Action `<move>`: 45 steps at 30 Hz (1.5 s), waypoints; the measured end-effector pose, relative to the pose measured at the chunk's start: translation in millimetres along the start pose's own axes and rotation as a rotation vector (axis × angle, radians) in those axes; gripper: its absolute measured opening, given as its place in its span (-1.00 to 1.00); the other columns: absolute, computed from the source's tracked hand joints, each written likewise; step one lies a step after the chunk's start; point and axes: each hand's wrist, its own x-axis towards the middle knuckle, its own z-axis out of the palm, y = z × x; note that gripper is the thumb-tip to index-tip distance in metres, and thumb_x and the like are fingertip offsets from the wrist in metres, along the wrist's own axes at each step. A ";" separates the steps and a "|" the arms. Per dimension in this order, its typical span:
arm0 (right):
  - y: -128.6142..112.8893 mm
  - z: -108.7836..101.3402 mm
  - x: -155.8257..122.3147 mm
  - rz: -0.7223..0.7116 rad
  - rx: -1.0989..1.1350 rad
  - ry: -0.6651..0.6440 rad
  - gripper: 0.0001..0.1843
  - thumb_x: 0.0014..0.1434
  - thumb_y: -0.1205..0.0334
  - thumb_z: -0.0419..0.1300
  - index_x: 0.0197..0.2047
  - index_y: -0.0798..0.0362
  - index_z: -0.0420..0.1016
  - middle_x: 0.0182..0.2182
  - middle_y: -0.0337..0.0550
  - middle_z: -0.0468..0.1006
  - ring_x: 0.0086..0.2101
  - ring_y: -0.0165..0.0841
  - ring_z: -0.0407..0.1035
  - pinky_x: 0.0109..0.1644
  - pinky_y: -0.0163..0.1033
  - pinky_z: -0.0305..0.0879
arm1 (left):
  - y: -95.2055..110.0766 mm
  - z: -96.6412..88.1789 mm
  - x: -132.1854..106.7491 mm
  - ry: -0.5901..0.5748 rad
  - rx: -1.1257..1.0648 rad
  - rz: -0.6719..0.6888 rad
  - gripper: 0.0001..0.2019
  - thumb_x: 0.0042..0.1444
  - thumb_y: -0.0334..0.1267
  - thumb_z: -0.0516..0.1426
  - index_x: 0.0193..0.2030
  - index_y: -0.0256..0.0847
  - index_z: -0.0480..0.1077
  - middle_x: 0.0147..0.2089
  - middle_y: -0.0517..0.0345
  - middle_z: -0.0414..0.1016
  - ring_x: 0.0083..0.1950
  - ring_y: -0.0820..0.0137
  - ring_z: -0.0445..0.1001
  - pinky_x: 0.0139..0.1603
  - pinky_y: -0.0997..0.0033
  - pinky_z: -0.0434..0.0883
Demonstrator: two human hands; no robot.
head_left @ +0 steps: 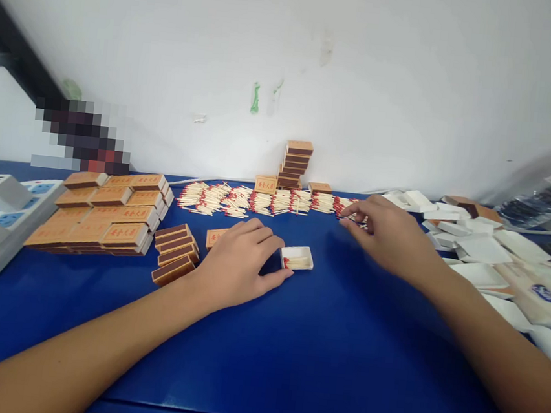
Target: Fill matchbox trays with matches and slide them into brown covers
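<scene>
My left hand (245, 262) grips the left end of a small white matchbox tray (305, 259) between thumb and fingers. Some red-tipped matches (297, 262) lie inside the tray. My right hand (390, 234) is at the right end of a row of loose matches (276, 201), its thumb and forefinger slightly apart beside a small pile (344, 204); the hand hides part of that pile. An orange matchbox (215, 236) lies partly hidden behind my left hand. Further left, several closed matchboxes (174, 249) lean together in a row.
Stacked matchboxes (104, 213) form a block at the left, beside a white power strip (20, 227). A taller matchbox stack (296, 163) stands against the wall. White trays (479, 245) are heaped at the right, near a plastic-wrapped pack (541, 284). Everything rests on a blue table (318, 366).
</scene>
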 end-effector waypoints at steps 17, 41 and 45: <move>35.0 14.5 6.7 0.116 -0.017 -0.100 -0.73 0.33 0.02 0.17 -0.30 0.00 0.52 -0.28 -0.01 0.55 -0.31 -0.15 0.44 -0.21 -0.07 0.30 | -0.7 -0.4 -1.8 -0.008 -0.022 0.012 -0.71 0.36 -0.05 0.27 -0.03 -0.27 0.55 -0.13 -0.01 0.60 -0.02 0.11 0.51 0.06 0.05 0.49; 35.2 14.7 7.6 0.036 0.040 -0.118 -0.66 0.38 -0.05 0.15 -0.35 -0.03 0.44 -0.33 -0.06 0.49 -0.39 -0.21 0.36 -0.28 -0.09 0.23 | -1.3 0.9 -1.7 -0.028 -0.020 0.006 -0.71 0.36 -0.06 0.28 -0.01 -0.27 0.55 -0.12 0.00 0.61 -0.01 0.12 0.51 0.08 0.06 0.49; 0.9 3.0 3.1 -0.072 0.165 -0.100 -0.68 0.44 -0.04 0.16 -0.27 -0.03 0.48 -0.33 -0.10 0.49 -0.34 -0.22 0.36 -0.26 -0.12 0.24 | -0.6 0.7 -1.6 -0.004 0.000 0.003 -0.71 0.35 -0.05 0.28 -0.04 -0.27 0.56 -0.13 0.00 0.61 -0.02 0.12 0.51 0.06 0.06 0.50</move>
